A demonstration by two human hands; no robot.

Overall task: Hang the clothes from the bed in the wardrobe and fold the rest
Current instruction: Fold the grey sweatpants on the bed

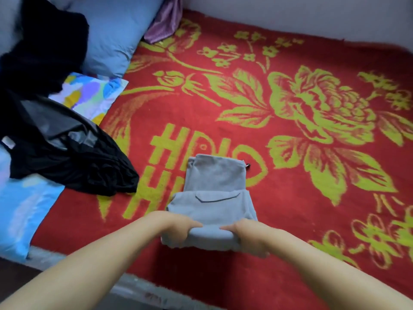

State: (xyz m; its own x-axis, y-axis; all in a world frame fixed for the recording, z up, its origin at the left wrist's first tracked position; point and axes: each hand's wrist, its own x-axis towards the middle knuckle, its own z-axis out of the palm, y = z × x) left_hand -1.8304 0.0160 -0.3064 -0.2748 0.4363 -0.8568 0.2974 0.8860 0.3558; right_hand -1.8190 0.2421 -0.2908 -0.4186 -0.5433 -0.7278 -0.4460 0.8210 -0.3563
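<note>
- Gripping the near fold of the grey trousers (215, 211), our left hand (178, 227) and right hand (248, 237) curl fingers under the cloth with thumbs on top.
- We see the trousers part-folded on the red flowered blanket (290, 198), near the bed's front edge.
- We note black clothes (67, 157) heaped at left, touching a blue pillow (116, 34).
</note>
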